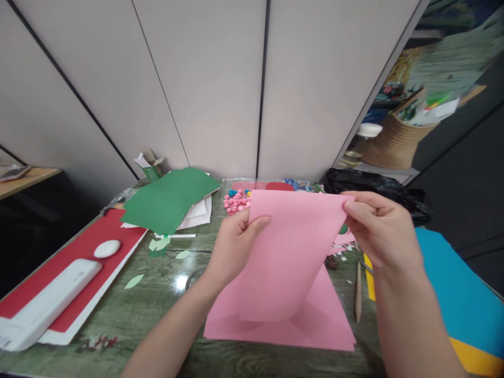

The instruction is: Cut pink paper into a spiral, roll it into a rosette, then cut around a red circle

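Observation:
A pink sheet of paper [291, 247] is curled up from the table, its far edge lifted toward me. My left hand [232, 244] pinches the sheet's upper left corner, thumb on the front. My right hand [380, 231] grips the upper right corner with closed fingers. The lower part of the pink paper [299, 325] lies flat on the green table [157, 304], apparently on top of more pink sheets.
Green paper [169, 199] on white sheets lies at the back left, a red mat [74, 252] with a white mouse [107, 248] and keyboard [43, 304] at left. Small pink balls [235, 202], a wooden stick [358, 291], blue [460, 294] and yellow paper at right, black bag [374, 184] behind.

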`<action>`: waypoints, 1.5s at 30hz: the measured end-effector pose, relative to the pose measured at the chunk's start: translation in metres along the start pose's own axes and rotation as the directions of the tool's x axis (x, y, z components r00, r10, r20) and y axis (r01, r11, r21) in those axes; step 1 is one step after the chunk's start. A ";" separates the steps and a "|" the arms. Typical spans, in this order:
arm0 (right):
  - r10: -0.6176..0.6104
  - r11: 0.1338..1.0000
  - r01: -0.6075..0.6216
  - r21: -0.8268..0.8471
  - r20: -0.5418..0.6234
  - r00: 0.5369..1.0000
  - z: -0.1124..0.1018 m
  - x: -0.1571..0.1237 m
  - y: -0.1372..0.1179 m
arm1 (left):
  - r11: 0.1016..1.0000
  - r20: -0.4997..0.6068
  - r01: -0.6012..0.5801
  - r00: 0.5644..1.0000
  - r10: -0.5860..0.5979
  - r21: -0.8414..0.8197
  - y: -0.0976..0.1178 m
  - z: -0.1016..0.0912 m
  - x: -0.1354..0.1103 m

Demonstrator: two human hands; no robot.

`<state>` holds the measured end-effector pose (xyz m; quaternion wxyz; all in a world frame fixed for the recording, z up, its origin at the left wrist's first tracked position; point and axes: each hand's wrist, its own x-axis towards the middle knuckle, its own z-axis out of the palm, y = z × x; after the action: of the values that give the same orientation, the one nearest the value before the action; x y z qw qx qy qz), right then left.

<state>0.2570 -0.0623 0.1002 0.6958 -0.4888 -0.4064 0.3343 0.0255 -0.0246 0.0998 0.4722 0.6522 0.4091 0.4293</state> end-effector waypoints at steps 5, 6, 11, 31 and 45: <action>0.010 0.999 -0.010 0.045 -0.011 1.000 0.003 -0.003 -0.005 | 1.000 -0.005 0.006 1.000 -0.005 0.009 0.000 0.000 -0.001; 0.013 0.999 -0.013 0.048 -0.009 1.000 0.003 -0.004 -0.006 | 1.000 -0.009 0.005 1.000 -0.005 0.015 0.000 0.000 -0.001; -0.005 0.998 0.005 0.055 -0.013 1.000 0.002 -0.002 -0.008 | 0.999 -0.015 0.012 1.000 -0.011 0.032 -0.001 -0.001 -0.001; -0.077 0.990 0.086 0.111 -0.087 0.993 0.003 -0.001 -0.004 | 0.999 0.020 0.013 1.000 -0.014 0.047 -0.003 0.000 0.000; -0.318 0.942 0.279 -0.188 -0.225 0.921 0.011 -0.003 0.000 | 0.995 0.074 0.070 0.995 -0.064 -0.074 -0.009 -0.003 0.009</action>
<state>0.2455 -0.0599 0.1014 0.7453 -0.5110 -0.4090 0.1274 0.0242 -0.0135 0.0936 0.5255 0.6345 0.3966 0.4049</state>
